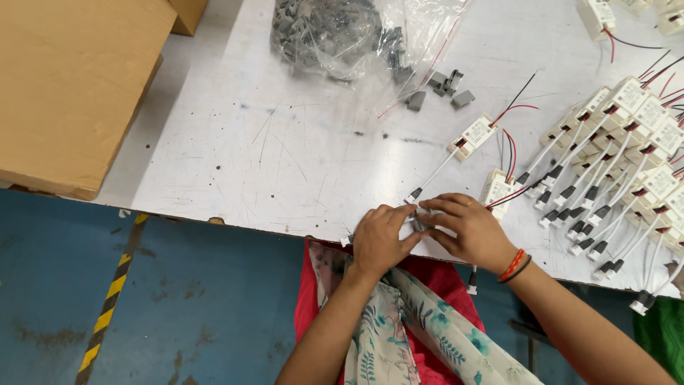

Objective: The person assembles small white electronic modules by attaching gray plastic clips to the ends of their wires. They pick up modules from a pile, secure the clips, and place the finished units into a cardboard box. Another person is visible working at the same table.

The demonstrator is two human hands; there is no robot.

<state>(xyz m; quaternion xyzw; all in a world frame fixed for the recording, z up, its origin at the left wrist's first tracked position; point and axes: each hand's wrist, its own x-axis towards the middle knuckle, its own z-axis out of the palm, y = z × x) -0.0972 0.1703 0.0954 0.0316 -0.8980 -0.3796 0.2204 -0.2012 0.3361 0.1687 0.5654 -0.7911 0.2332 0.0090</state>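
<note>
Both hands meet at tabletop near edge: left hand [377,239] and right hand [467,228], grip pinched on small white wired part [419,217]. White driver module [496,188] just beside; more modules [634,135] fill right edge.

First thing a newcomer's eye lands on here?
Both hands, left hand and right hand, pinched together on a small part at the white table's near edge. Next, the rows of white modules fanned out at right, and the clear bag of grey clips up top.

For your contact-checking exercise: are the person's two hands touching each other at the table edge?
Touching. The head view shows the left hand's fingertips meeting the right hand's fingers, no gap between, over a small part.
</note>
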